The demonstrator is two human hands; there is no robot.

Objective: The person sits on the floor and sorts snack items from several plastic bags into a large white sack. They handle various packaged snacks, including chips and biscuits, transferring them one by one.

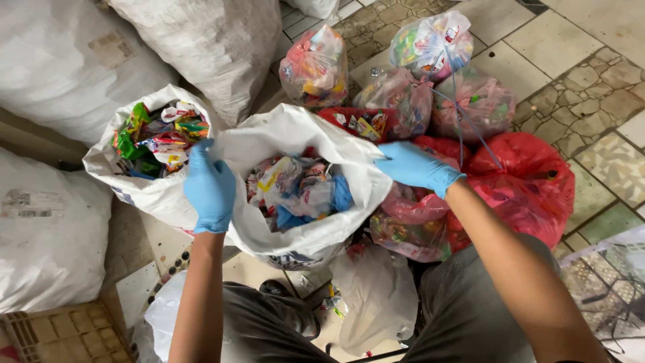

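Both gloved hands, left hand [209, 187] and right hand [413, 166], pinch closed on the rim of the white sack [295, 138], holding it open, already well filled with crumpled wrappers [299, 191].

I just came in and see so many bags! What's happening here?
A person in blue gloves is holding open a white sack full of crumpled colourful wrappers. The left hand grips the rim on one side and the right hand pulls the other side. Beside it stands another open white sack of wrappers. Clear and red bags stuffed with wrappers are piled behind on the tiled floor.
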